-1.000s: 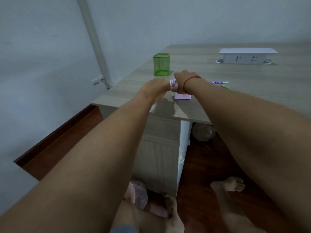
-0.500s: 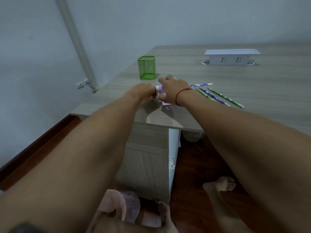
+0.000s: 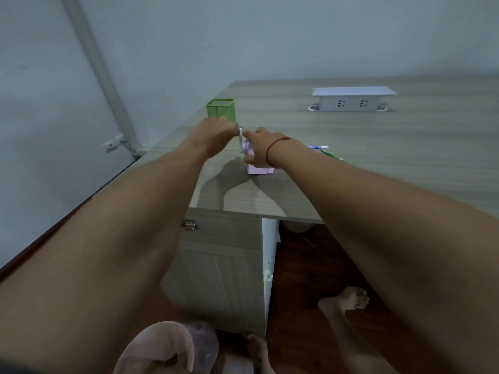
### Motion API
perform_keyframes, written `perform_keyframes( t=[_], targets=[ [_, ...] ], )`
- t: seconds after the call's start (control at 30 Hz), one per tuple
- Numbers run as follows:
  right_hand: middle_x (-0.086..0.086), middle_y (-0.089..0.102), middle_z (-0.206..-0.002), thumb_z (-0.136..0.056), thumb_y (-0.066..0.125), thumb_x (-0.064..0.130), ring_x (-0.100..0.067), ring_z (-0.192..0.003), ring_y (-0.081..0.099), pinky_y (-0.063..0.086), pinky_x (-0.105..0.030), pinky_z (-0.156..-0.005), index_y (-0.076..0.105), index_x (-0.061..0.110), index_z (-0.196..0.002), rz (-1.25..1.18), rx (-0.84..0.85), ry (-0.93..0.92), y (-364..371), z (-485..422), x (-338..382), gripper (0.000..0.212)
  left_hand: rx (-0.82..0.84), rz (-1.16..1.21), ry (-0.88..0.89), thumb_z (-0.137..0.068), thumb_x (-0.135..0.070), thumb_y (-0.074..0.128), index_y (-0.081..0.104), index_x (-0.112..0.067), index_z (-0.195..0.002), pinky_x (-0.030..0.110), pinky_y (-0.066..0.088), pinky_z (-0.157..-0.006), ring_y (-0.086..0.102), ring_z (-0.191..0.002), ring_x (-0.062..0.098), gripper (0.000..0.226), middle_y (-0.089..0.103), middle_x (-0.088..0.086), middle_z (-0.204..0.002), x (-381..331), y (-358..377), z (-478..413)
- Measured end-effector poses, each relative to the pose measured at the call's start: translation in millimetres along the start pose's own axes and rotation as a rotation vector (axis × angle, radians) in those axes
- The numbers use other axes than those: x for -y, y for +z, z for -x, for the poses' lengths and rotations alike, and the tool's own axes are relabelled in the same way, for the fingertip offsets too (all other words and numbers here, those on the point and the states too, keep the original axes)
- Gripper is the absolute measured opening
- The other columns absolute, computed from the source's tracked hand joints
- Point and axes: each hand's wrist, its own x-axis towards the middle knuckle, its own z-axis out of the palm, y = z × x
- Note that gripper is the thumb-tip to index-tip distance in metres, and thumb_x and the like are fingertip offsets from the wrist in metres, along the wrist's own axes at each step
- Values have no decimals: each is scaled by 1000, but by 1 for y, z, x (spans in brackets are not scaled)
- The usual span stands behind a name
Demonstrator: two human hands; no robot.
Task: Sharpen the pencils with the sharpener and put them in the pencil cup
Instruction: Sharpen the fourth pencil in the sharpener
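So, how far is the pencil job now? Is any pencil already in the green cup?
Nothing looks finished: no pencil sticks out of the green cup. In hand: the right hand holds the pink sharpener on the desk and the left hand grips its crank; whether a pencil is inside is hidden. Left: the pencils lying behind the right forearm.

Pale grey-blue walls [image 3: 256,36] dimly lit. Grey pipe [image 3: 100,66] fixed slantwise on left wall. Wood-grain desk [image 3: 391,171] supported by matching cabinet [image 3: 216,271]. White socket box [image 3: 351,102] mounted on desktop. Dark reddish wood floor [image 3: 305,265] seen below.
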Motion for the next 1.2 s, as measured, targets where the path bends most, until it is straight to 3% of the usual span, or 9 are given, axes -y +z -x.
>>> perform_keyframes(
  t=[0.2, 0.4, 0.5, 0.57, 0.8, 0.9, 1.03, 1.2],
  targets=[
    [-13, 40, -141, -92, 53, 44, -36, -125, 47, 41, -43, -99, 30, 20, -146, 31, 6, 54, 0, -7, 2, 63, -19, -48, 10, -103, -19, 34, 56, 4, -106, 47, 43, -70, 60, -94, 45, 32, 61, 30, -102, -4, -14, 4],
    [-14, 43, -140, -90, 56, 44, -36, -123, 49, 42, -43, -97, 37, 17, -142, 62, 2, 65, -2, -6, 9, 62, -41, 60, -57, -97, -6, 42, 57, 1, -113, 47, 44, -70, 62, -93, 45, 22, 64, 27, -102, -23, -14, 40],
    [-15, 47, -134, -89, 55, 43, -36, -117, 53, 45, -41, -92, 41, 14, -136, 85, 13, 49, -4, -6, 13, 57, 57, 52, -63, -98, -5, 40, 54, -3, -119, 41, 45, -70, 64, -90, 38, 25, 64, 21, -101, -40, -1, 57],
    [-15, 46, -134, -90, 52, 42, -36, -117, 53, 45, -41, -93, 42, 13, -135, 84, 5, 31, -2, -5, 11, 54, 142, 49, -126, -98, -5, 41, 55, -3, -119, 39, 48, -80, 64, -98, 36, 26, 64, 20, -108, -49, 8, 58],
    [-14, 39, -144, -90, 46, 41, -36, -127, 46, 41, -44, -100, 36, 13, -141, 36, -48, -23, 9, -10, 3, 59, 308, 137, -200, -97, -15, 44, 64, -4, -106, 37, 47, -83, 62, -100, 32, 25, 64, 17, -109, -40, 33, 34],
    [-14, 41, -141, -89, 48, 39, -36, -124, 48, 41, -43, -98, 38, 14, -139, 30, -57, -43, 10, -9, 1, 57, 278, 168, -211, -98, -16, 40, 62, -2, -106, 41, 46, -85, 61, -101, 35, 27, 63, 20, -108, -29, 35, 21],
    [-10, 40, -141, -89, 48, 39, -32, -125, 47, 40, -43, -100, 38, 15, -136, 68, -59, -31, 11, -10, 2, 54, 179, 18, -115, -93, -3, 44, 62, -4, -110, 43, 47, -75, 62, -99, 41, 25, 64, 22, -106, -7, 24, 0],
    [-9, 32, -147, -92, 46, 40, -34, -132, 41, 37, -45, -103, 26, 17, -146, 90, 8, 29, 5, -12, 5, 61, 57, -54, -23, -92, 4, 38, 61, -6, -116, 46, 48, -72, 62, -96, 44, 35, 63, 25, -102, -1, 2, -6]
  ],
)
